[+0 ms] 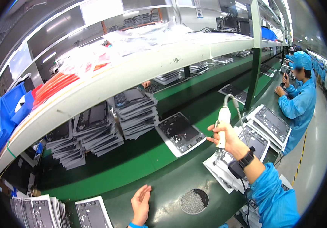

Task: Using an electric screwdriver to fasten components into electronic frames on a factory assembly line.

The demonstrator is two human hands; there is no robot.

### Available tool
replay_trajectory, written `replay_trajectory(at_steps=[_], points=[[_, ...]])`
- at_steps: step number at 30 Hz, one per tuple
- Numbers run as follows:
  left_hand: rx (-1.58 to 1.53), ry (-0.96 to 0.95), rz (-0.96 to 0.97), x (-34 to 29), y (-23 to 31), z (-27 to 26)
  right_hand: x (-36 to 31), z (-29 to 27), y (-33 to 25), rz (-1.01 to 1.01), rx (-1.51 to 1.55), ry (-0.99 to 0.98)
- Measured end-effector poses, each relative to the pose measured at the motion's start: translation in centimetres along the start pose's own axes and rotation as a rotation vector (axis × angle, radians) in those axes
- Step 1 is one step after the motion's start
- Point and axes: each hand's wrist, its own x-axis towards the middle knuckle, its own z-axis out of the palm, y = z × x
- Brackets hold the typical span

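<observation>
A white electric screwdriver point(223, 117) with a cable at its top is gripped upright in my right hand point(228, 138). One fingertip of that hand reaches the right corner of a dark panel point(182, 133) in a white frame, lying on the green belt; I cannot tell whether they touch. Below the screwdriver's tip lies a pile of similar panels point(218, 173). My left hand point(140, 203) is held over the green bench, empty, its fingers loosely bent and apart from the thumb. To its right, a round recess point(194, 201) holds many small metal screws.
Tall panel stacks point(135, 114) stand on the belt under a white shelf point(144, 62). More panels point(41, 212) stand at the lower left beside a single panel point(93, 214). A green post point(254, 64) rises beyond the screwdriver. A co-worker in blue point(300, 95) is at the right.
</observation>
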Motion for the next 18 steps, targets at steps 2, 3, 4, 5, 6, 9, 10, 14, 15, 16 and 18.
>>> replay_trajectory(at_steps=[2,3,4,5,6,9,10,14,15,16,18], points=[[-0.072,0.012,0.019,4.0,-0.4,2.8,3.9,-2.6,0.2,0.003,0.017,0.124],[-0.144,0.044,0.028,5.6,-0.2,4.2,5.5,-3.3,0.4,-0.006,0.006,0.200],[-0.216,0.042,-0.077,7.0,0.4,5.5,6.6,-3.6,0.4,0.011,-0.021,0.215],[-0.232,0.017,-0.115,8.5,0.6,6.6,7.9,-3.9,0.6,0.027,-0.062,0.244],[-0.247,-0.003,-0.156,9.7,0.6,7.5,9.2,-4.3,1.1,0.048,-0.103,0.272],[-0.241,-0.042,-0.255,13.6,0.4,9.8,12.9,-6.0,2.8,0.066,-0.168,0.275],[-0.253,-0.066,-0.316,14.6,0.2,10.4,13.7,-6.2,3.1,0.078,-0.195,0.281],[-0.205,-0.170,-0.460,18.0,0.9,12.8,14.2,-5.7,3.1,0.181,-0.255,0.294],[-0.141,-0.128,-0.483,18.4,1.6,13.9,14.3,-5.4,2.8,0.223,-0.258,0.257],[-0.141,-0.129,-0.491,19.0,1.6,14.2,14.3,-5.1,2.7,0.265,-0.260,0.219],[0.015,-0.248,-0.479,20.0,1.4,14.3,14.2,-4.9,3.5,0.253,-0.284,0.176]])
